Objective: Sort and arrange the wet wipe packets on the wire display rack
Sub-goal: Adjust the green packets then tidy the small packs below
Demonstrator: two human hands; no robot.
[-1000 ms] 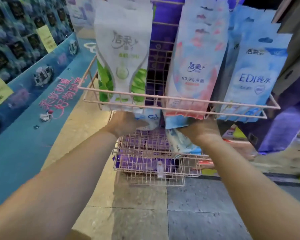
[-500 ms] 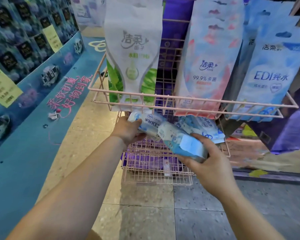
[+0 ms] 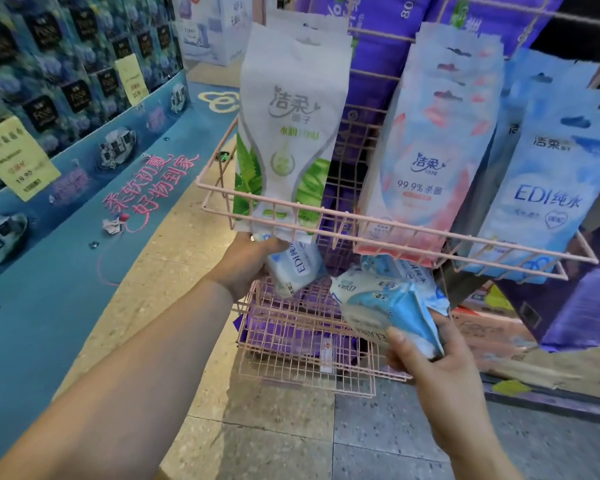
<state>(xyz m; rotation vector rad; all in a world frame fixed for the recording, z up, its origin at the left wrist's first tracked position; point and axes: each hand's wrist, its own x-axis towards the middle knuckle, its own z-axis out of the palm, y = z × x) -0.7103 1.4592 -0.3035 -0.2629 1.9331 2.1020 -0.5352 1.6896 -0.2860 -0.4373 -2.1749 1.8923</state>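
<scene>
Head view: the left hand (image 3: 245, 268) is clamped on one small blue EDI packet (image 3: 297, 268) just under the pink wire rack (image 3: 395, 233). The right hand (image 3: 440, 372) grips a bunch of blue packets (image 3: 388, 306) above the lower basket (image 3: 305, 344). Tall pouches (image 3: 291, 126) stand in the upper tier.
</scene>
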